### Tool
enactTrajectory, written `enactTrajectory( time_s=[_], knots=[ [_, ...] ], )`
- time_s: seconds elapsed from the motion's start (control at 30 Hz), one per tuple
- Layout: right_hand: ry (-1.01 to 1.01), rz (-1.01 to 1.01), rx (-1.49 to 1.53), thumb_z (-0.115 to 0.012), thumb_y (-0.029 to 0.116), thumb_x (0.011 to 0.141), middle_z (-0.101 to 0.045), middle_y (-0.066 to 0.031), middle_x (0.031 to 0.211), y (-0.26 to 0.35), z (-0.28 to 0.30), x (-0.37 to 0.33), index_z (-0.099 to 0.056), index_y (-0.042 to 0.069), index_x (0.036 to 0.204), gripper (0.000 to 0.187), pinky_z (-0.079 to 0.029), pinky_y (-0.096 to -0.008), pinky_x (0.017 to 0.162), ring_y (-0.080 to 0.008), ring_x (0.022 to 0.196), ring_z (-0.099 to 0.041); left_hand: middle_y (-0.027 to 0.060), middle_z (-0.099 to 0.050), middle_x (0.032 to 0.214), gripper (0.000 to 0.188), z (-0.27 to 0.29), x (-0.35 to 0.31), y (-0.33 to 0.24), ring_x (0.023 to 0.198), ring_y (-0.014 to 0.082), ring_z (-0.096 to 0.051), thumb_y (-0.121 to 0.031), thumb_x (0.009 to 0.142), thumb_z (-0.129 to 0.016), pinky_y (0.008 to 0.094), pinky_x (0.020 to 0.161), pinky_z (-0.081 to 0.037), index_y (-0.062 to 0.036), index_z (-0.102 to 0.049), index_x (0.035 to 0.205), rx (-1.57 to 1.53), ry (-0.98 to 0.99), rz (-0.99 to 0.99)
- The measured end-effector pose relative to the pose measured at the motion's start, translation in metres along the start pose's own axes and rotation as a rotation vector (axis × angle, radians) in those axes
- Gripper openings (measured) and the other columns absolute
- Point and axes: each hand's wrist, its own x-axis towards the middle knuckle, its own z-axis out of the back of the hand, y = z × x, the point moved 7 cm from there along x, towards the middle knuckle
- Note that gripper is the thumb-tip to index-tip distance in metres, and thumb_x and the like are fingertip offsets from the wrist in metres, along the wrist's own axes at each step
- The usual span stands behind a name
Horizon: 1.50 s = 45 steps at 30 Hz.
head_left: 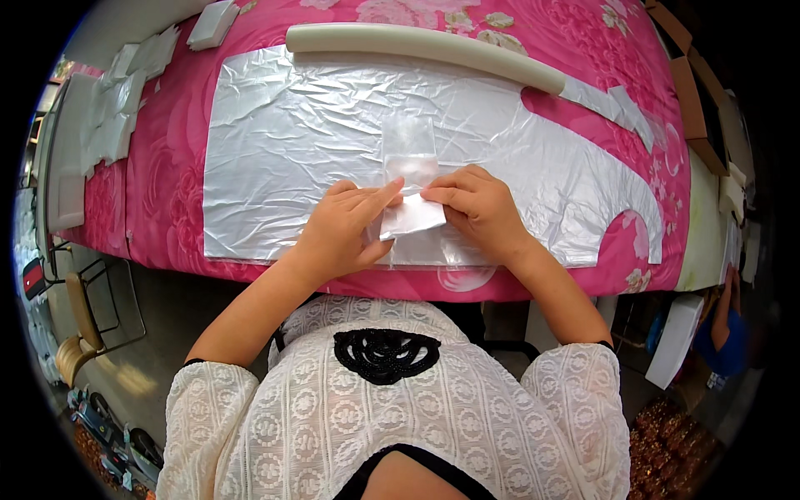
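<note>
A small folded white plastic packet (412,217) is between my hands, tilted a little. My left hand (342,225) has its thumb under the packet's lower left corner and its fingers over the upper left edge. At the upper right edge, my right hand (479,212) pinches the packet between thumb and fingers. Just beyond lies a clear flat plastic bag (408,133), partly covered by the fingers. Beneath everything spreads a large, creased white plastic sheet (275,150) with curved cut-outs on its right side, like a disposable apron.
A long cream tube (425,50) lies across the sheet's far edge. Folded white packets (112,117) are piled at the left, with another stack (214,25) farther back. Pink floral cloth (167,183) covers the table. Cardboard boxes (700,108) stand right; a chair (82,312) is lower left.
</note>
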Motion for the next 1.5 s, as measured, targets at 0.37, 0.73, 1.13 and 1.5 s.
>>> enactTrajectory(
  time_s=[0.37, 0.73, 1.13, 1.5],
  knots=[
    [0.296, -0.844, 0.389, -0.059, 0.019, 0.085, -0.062, -0.0052, 0.067, -0.047, -0.011, 0.023, -0.065, -0.003, 0.081, 0.023, -0.045, -0.0242, 0.054, -0.01, 0.055, -0.059, 0.0117, -0.067, 0.072, 0.063, 0.012, 0.032, 0.053, 0.06, 0.0202, -0.064, -0.012, 0.08, -0.065, 0.0263, 0.058, -0.048, 0.0088, -0.036, 0.132, -0.282, -0.18, 0.702],
    [0.374, -0.976, 0.49, -0.06, 0.017, 0.083, -0.062, -0.0073, 0.069, -0.063, -0.02, 0.024, -0.063, -0.002, 0.077, 0.02, -0.046, -0.0238, 0.052, -0.0129, 0.057, -0.062, 0.0208, -0.029, 0.144, 0.078, -0.024, 0.05, 0.003, 0.137, 0.0325, -0.022, -0.034, 0.081, -0.061, 0.0469, 0.111, -0.015, 0.0054, -0.027, 0.138, 0.399, -0.024, 0.062],
    [0.351, -0.741, -0.046, -0.064, 0.016, 0.075, -0.065, -0.0087, 0.07, -0.034, 0.005, 0.03, -0.064, 0.001, 0.076, 0.015, -0.05, -0.0317, 0.059, -0.0209, 0.064, -0.065, 0.0258, -0.013, 0.148, 0.107, -0.042, 0.047, 0.016, 0.14, 0.0364, -0.009, -0.066, 0.075, -0.052, 0.0503, 0.111, -0.003, 0.0089, -0.012, 0.141, 0.438, 0.035, 0.129],
    [0.119, 0.052, -0.317, -0.054, 0.033, 0.087, -0.035, -0.0187, 0.142, -0.002, -0.058, 0.072, -0.044, 0.005, 0.132, 0.054, -0.02, -0.0451, 0.11, -0.0336, 0.133, -0.028, 0.0152, -0.059, 0.113, 0.03, 0.014, -0.065, 0.027, 0.108, 0.0223, -0.056, -0.016, 0.091, -0.052, 0.0353, 0.094, -0.043, 0.0041, -0.054, 0.114, -0.825, -0.103, 0.615]
  ],
)
